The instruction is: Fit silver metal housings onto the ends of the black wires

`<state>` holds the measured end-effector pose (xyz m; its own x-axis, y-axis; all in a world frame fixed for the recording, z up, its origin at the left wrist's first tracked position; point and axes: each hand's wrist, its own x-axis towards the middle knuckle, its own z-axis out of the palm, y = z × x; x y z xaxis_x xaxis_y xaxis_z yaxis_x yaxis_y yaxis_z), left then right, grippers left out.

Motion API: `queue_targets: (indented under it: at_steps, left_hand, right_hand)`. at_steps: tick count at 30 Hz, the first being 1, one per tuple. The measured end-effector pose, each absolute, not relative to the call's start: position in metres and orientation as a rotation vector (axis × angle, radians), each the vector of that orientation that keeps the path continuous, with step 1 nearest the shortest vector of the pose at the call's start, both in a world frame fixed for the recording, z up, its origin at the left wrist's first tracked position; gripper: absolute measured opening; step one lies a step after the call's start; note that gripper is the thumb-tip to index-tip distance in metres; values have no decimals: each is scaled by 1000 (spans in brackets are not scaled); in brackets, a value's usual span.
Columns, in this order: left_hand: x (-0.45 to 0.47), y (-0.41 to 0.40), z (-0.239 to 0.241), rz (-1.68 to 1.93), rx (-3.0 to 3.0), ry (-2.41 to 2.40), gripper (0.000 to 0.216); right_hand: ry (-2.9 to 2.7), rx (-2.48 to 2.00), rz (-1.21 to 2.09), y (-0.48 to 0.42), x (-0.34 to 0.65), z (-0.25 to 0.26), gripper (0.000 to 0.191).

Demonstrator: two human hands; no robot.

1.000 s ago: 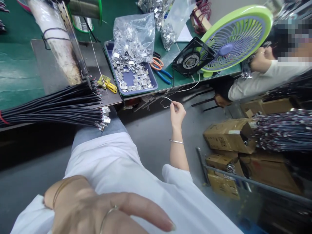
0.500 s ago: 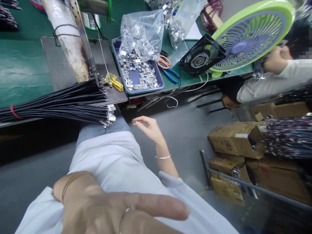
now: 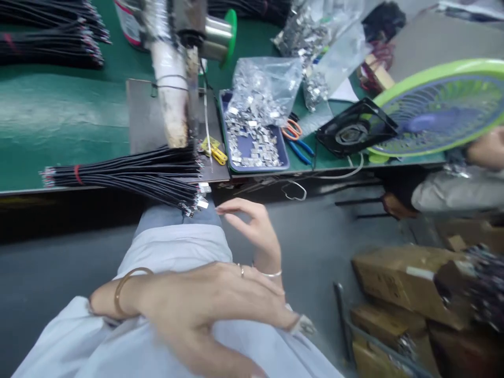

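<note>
My left hand (image 3: pixel 205 310) lies spread and open on the white coat over my lap, with a ring and a thin bangle on it. My right hand (image 3: pixel 254 228) hovers just past my knee, fingers loosely curved and apart, holding nothing. Right above it, a bundle of black cables (image 3: pixel 134 173) with small metal terminals hangs over the bench edge. A thin white wire loop (image 3: pixel 295 191) dangles from the bench edge to the right of my right hand.
On the green bench stand a blue tray of metal clips (image 3: pixel 284 163), clear bags of clips (image 3: pixel 268 86), a yellow tool (image 3: pixel 216 152), orange and blue hand tools (image 3: pixel 296 137), a black fan (image 3: pixel 354 131) and a green fan (image 3: pixel 433 113). A co-worker's sleeve (image 3: pixel 457 191) is at right; cardboard boxes (image 3: pixel 397 286) sit on the floor.
My right hand let go of the white wire loop and drew back to my knee. My left hand dropped flat onto my lap. The view swung left.
</note>
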<state>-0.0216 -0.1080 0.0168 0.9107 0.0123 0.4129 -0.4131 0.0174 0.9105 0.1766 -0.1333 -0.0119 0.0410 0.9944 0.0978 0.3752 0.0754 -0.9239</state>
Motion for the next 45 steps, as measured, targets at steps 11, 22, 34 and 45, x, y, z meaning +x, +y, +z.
queue_targets:
  at_steps: [11, 22, 34, 45]
  left_hand:
    - [-34, -78, 8, 209, 1628, 388, 29]
    - [-28, -65, -31, 279, 1486, 617, 31]
    - [-8, -67, -23, 204, 1443, 577, 31]
    - [7, -89, -50, 67, 1402, 547, 39]
  right_hand:
    - [-1541, -1394, 231, -106, 162, 0, 24]
    - [-1730, -1393, 231, -73, 163, -22, 22]
    - [-1898, -1072, 297, -77, 165, 3, 23]
    - [-1676, -1353, 154, -85, 187, -11, 26]
